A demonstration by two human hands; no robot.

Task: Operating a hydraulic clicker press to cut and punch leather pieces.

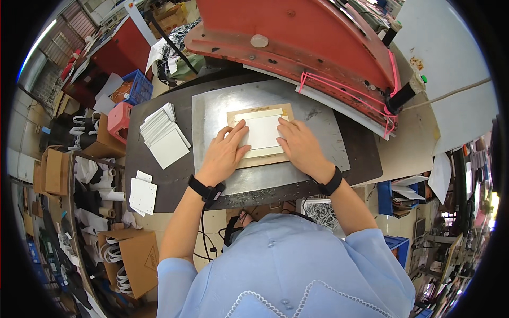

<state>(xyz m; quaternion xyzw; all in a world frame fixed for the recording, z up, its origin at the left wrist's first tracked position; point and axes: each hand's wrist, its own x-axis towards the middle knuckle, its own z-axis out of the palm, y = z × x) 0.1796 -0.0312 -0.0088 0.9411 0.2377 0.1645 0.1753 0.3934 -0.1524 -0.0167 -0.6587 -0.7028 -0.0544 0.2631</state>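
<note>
Head view: within dark tabletop (177, 185) edges, white rectangular card (263, 132) is seemingly aligned by left hand (221, 152), right hand (303, 146), fingers spread; steadiness needed next.

- The left hand (220, 151) and the right hand (305, 148) hide side parts of the white sheet (262, 132).
- The red machine (297, 32) is cut by the upper edge, and it hides a far part of the table (366, 159).
- In the pile of white cards (167, 143), upper cards cover lower ones; I cannot count them.
- Dark specks (260, 197) at the table's near side are too small to identify.
- The blue shirt (286, 259) is cut off below.
</note>
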